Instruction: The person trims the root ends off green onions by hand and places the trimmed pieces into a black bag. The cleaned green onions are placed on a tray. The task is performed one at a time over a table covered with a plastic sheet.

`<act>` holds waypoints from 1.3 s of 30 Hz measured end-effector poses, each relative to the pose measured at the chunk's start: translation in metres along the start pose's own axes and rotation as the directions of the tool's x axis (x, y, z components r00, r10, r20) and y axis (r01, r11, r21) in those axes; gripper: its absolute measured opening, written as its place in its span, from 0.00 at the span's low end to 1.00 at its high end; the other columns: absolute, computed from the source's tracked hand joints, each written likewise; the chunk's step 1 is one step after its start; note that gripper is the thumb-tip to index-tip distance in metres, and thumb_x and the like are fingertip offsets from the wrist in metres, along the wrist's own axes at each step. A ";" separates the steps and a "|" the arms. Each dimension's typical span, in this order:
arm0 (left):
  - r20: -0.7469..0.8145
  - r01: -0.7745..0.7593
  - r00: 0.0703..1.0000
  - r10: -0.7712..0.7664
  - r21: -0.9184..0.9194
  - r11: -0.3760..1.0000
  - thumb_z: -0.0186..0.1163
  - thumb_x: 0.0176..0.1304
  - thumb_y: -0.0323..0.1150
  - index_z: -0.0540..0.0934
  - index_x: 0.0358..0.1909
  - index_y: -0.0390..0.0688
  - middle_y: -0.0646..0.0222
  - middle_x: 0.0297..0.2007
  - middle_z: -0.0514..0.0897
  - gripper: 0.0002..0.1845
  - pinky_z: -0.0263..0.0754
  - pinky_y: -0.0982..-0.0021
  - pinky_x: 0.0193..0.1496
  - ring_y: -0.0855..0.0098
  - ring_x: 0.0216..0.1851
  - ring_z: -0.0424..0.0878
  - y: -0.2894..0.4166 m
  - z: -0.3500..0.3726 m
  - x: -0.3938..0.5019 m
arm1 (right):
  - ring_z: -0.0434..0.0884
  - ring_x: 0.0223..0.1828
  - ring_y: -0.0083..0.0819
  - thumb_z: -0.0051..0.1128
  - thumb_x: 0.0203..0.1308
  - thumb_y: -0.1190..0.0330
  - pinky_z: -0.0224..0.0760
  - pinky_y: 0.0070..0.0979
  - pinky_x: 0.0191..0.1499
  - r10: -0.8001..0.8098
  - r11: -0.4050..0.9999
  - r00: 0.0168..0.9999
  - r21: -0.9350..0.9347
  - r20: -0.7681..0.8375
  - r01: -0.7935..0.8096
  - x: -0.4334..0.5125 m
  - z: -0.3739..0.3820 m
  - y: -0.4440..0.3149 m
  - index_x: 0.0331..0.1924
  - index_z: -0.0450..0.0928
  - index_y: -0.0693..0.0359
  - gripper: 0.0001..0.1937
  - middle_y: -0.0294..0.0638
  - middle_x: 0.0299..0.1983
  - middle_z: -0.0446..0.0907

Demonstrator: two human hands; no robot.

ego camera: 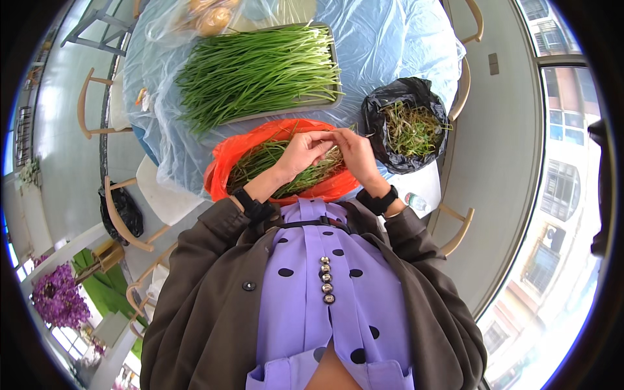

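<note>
My left hand (301,153) and my right hand (359,155) meet at the fingertips above an open red plastic bag (220,163). Thumbs and fingers are pinched together; whether a thin stalk lies between them is too small to tell. Inside the bag lies a loose heap of green garlic chives (261,161), with brownish, root-like ends towards the right, partly hidden under my hands. Just beyond the bag, a grey tray (336,63) bears a thick layer of chives (253,73), their pale ends pointing right. To the right, a black plastic bag (373,105) holds withered scraps (412,129).
Blue plastic film (385,34) covers the round table. A clear bag of round yellowish-brown items (212,17) sits at the far left. A plastic bottle (417,201) lies on a white chair seat (429,180) at right. Wooden-armed chairs (114,214) surround the table.
</note>
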State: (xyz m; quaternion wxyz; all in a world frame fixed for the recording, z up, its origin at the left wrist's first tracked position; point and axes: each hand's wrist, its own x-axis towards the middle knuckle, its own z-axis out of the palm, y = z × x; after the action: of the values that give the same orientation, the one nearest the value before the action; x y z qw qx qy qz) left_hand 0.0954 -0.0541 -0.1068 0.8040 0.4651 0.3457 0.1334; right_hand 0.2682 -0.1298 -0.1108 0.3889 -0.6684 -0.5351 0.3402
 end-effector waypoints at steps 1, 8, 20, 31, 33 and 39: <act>0.026 -0.041 0.999 0.040 0.063 0.997 0.58 0.74 0.27 0.78 0.64 0.37 0.71 0.43 0.87 0.19 0.75 0.80 0.34 0.84 0.30 0.76 0.000 0.003 0.000 | 0.85 0.38 0.55 0.53 0.72 0.71 0.77 0.38 0.38 0.009 1.000 0.999 0.012 -0.034 -0.009 -0.002 -0.011 0.007 0.45 0.82 0.65 0.08 0.57 0.36 0.84; 0.169 -0.344 0.864 0.475 0.886 0.311 0.67 0.60 0.31 0.82 0.47 0.38 0.61 0.41 0.81 0.14 0.77 0.59 0.52 0.54 0.48 0.80 -0.027 -0.023 -0.024 | 0.83 0.42 0.45 0.53 0.70 0.68 0.78 0.39 0.43 -0.189 0.711 0.909 -0.691 -0.370 -0.133 0.008 -0.116 0.102 0.41 0.82 0.58 0.07 0.43 0.38 0.82; 0.149 -0.288 0.862 0.484 0.930 0.228 0.65 0.56 0.23 0.83 0.36 0.38 0.63 0.41 0.82 0.05 0.76 0.60 0.48 0.57 0.43 0.81 -0.063 -0.056 -0.073 | 0.78 0.54 0.46 0.63 0.64 0.67 0.75 0.41 0.54 -0.091 0.531 0.942 -0.816 -0.323 -0.229 -0.002 -0.110 0.081 0.48 0.84 0.59 0.11 0.45 0.47 0.80; 0.125 -0.322 0.775 0.619 0.921 0.217 0.69 0.58 0.29 0.82 0.35 0.38 0.63 0.40 0.80 0.07 0.77 0.61 0.45 0.59 0.43 0.81 -0.039 -0.030 -0.084 | 0.83 0.37 0.42 0.58 0.60 0.73 0.77 0.38 0.37 -0.230 0.741 0.948 -0.592 0.219 0.317 -0.035 0.030 0.054 0.43 0.82 0.57 0.08 0.40 0.37 0.77; 0.149 -0.350 0.801 0.580 0.902 0.252 0.69 0.57 0.29 0.82 0.36 0.38 0.63 0.39 0.80 0.08 0.78 0.62 0.44 0.59 0.42 0.82 -0.043 -0.024 -0.077 | 0.82 0.39 0.40 0.56 0.58 0.75 0.76 0.37 0.42 -0.290 0.695 0.922 -0.605 0.256 0.387 -0.036 0.032 0.051 0.41 0.80 0.58 0.08 0.39 0.38 0.76; 0.169 -0.369 0.773 0.612 0.903 0.218 0.69 0.58 0.31 0.84 0.35 0.41 0.64 0.33 0.80 0.07 0.78 0.60 0.41 0.58 0.38 0.82 -0.048 -0.008 -0.059 | 0.79 0.41 0.41 0.60 0.60 0.73 0.69 0.36 0.50 -0.516 0.693 0.838 -0.487 0.181 0.532 -0.051 0.015 -0.013 0.37 0.76 0.59 0.04 0.39 0.39 0.79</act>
State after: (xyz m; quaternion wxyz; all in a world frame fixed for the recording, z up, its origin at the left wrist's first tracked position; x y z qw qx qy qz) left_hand 0.0421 -0.1056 -0.1241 0.2889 0.8871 0.2815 0.2246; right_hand 0.2392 -0.1757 -0.1042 0.2664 -0.5623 -0.7799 0.0679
